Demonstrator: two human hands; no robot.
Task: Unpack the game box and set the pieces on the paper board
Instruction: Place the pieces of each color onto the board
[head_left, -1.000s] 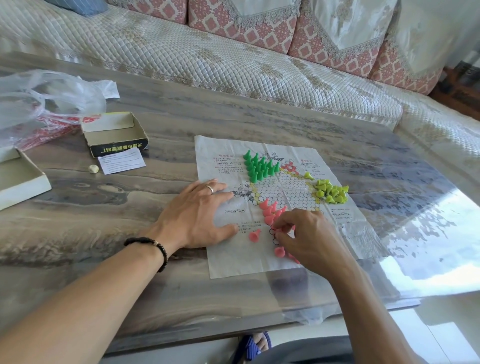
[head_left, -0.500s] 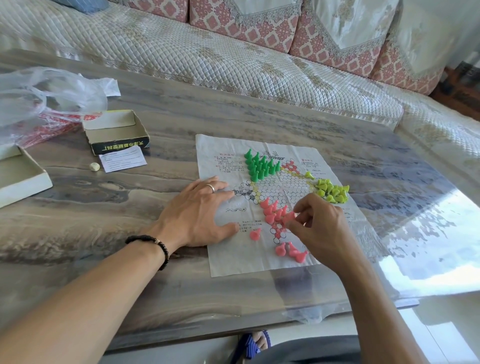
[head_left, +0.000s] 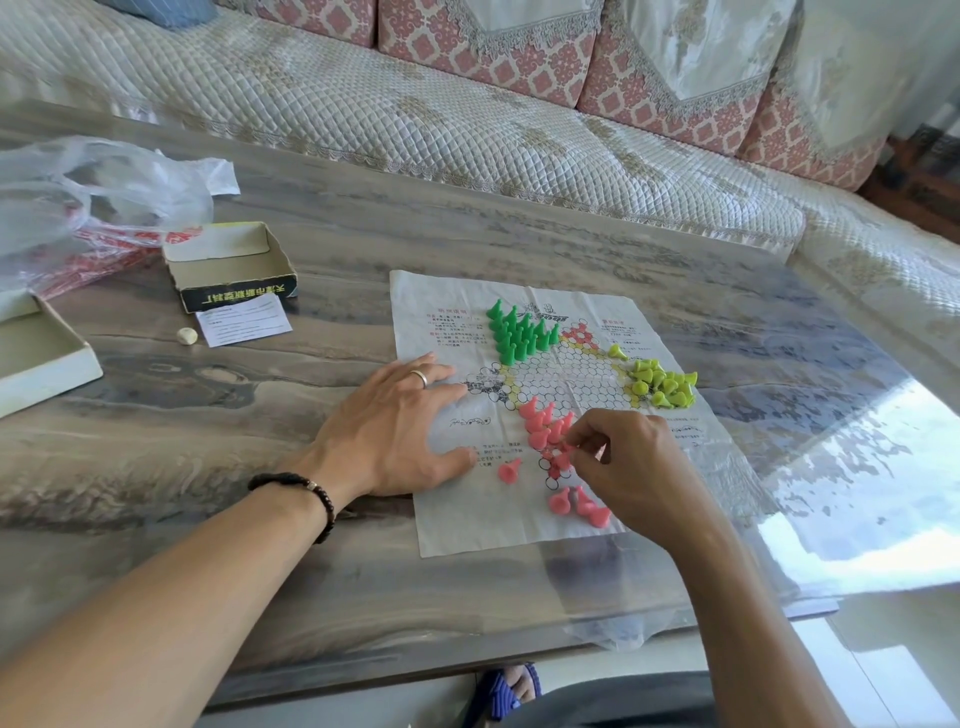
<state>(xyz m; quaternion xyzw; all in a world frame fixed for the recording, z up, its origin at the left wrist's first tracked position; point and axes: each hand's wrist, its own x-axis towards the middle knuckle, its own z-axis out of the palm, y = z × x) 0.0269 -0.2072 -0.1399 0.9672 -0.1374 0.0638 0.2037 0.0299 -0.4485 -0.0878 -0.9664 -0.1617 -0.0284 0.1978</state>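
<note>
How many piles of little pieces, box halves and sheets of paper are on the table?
Piles of pieces: 3, the green pieces, the yellow pieces and the pink pieces
Box halves: 2, the black-sided tray and the white tray
Sheets of paper: 2, the paper board and the small slip
Total: 7

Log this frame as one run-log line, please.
stage: placing pink pieces | left hand: flat, holding paper board down | right hand: pinching a pink piece | green, yellow sets: placed
</note>
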